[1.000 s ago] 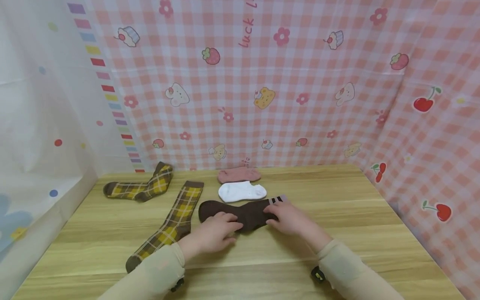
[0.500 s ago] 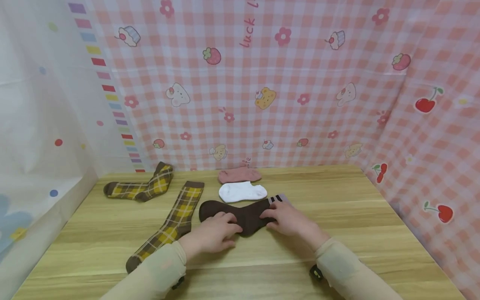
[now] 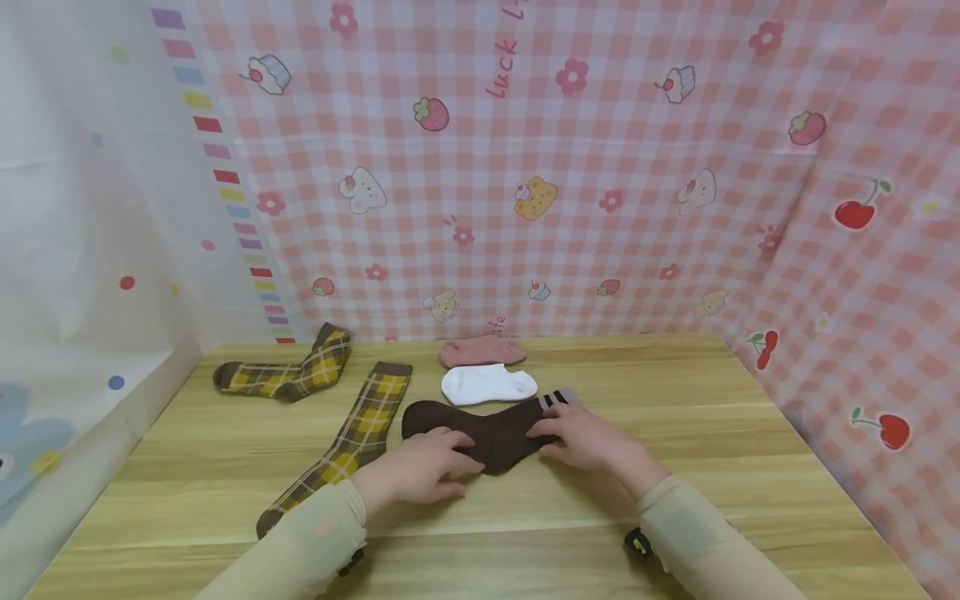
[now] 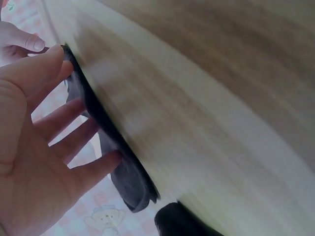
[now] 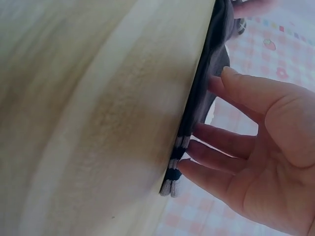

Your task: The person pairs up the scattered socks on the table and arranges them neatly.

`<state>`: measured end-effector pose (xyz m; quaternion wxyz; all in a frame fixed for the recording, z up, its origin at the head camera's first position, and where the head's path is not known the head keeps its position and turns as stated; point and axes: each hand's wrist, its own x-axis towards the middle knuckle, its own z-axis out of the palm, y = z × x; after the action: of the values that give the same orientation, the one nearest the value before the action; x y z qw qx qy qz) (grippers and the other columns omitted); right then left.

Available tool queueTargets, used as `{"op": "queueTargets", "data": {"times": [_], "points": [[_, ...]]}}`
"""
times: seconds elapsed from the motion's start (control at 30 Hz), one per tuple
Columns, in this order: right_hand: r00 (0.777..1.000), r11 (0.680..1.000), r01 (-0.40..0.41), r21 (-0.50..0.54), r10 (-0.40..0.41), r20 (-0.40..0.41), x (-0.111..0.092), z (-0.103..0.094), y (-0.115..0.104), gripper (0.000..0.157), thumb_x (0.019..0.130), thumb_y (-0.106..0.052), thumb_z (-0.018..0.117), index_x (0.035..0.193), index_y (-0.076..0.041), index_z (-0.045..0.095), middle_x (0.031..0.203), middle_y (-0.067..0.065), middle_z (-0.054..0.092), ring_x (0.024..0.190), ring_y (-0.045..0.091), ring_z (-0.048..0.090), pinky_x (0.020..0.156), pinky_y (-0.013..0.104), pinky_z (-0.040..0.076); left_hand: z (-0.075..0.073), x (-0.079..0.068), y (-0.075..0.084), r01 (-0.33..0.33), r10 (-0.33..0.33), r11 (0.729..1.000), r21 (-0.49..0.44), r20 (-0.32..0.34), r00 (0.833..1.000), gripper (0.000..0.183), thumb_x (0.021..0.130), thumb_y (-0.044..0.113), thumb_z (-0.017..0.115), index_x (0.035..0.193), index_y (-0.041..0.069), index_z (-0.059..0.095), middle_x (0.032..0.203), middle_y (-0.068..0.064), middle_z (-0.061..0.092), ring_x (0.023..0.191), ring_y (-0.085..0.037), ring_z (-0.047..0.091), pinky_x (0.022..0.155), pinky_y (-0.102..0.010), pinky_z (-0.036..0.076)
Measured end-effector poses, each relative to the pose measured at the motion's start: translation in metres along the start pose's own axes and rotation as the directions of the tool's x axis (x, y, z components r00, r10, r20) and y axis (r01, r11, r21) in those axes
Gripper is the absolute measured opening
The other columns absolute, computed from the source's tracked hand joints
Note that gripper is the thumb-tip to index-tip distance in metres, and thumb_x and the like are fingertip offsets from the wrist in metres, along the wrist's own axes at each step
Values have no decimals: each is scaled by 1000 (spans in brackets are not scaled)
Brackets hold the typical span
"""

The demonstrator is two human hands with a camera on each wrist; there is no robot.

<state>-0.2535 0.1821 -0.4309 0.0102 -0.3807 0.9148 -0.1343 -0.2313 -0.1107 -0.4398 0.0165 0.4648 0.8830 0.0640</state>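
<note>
A dark brown sock [image 3: 491,433] with a grey-and-black striped cuff lies flat across the middle of the table, toe to the left. The left hand [image 3: 423,467] rests its fingertips on the foot part, thumb apart from the index finger. Over by the cuff, the right hand [image 3: 585,435] touches the sock with its fingertips. In the left wrist view the fingers [image 4: 74,132] are spread and reach the sock's surface [image 4: 130,182]. The right wrist view shows relaxed fingers [image 5: 216,169] against the sock near its striped cuff [image 5: 173,172].
Just behind the brown sock lie a white ankle sock [image 3: 487,385] and a pink ankle sock [image 3: 482,351]. Two plaid socks are at the left, one slanting [image 3: 367,417] partly behind the left forearm and one bent [image 3: 288,375] farther back. Patterned cloth [image 3: 525,250] hangs behind the table.
The head view has shifted slightly. Both hands stay at the brown sock with small finger movements, and its heel edge lies a little nearer the person than a second ago.
</note>
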Motion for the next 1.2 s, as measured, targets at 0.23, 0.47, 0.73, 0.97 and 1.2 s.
{"op": "queueTargets", "data": {"times": [0.23,0.47,0.73,0.97,1.2], "points": [[997,1000,12,-26,-14,-78,2,-1,2,20,91,-14,72,109,-6,72,109,14,64,104,31,59,91,45,49,-3,-8,-3,1,-1,1000,-1,-35,999,37,93,28,70,127,14,68,133,-12,60,123,-29,54,102,-44,45],[993,1000,-1,-22,-2,-122,13,-8,-5,23,94,-17,68,114,-6,70,111,9,67,105,29,61,92,45,49,-15,-27,-11,90,-94,995,-32,-186,978,34,91,24,72,121,8,70,120,-12,64,110,-27,61,93,-43,50],[978,1000,9,14,-6,-209,30,-12,-19,25,95,-16,67,118,-5,69,114,8,67,108,27,63,94,44,49,-31,-53,-20,247,-251,968,-52,-292,923,46,88,22,77,127,2,65,118,-14,66,106,-31,63,90,-47,52],[958,1000,11,26,-3,-287,40,-15,-32,27,94,-19,69,119,-8,68,114,8,68,107,25,64,93,43,50,-39,-74,-23,320,-328,944,-82,-361,873,47,86,17,79,127,-1,64,118,-17,66,107,-34,63,89,-50,52],[945,998,-36,56,52,-322,49,-15,-42,29,94,-22,70,122,-13,68,118,7,68,110,27,62,93,44,50,-46,-97,-27,383,-412,911,-151,-337,847,51,89,20,76,131,-4,59,123,-23,63,110,-40,61,92,-55,49]]}}
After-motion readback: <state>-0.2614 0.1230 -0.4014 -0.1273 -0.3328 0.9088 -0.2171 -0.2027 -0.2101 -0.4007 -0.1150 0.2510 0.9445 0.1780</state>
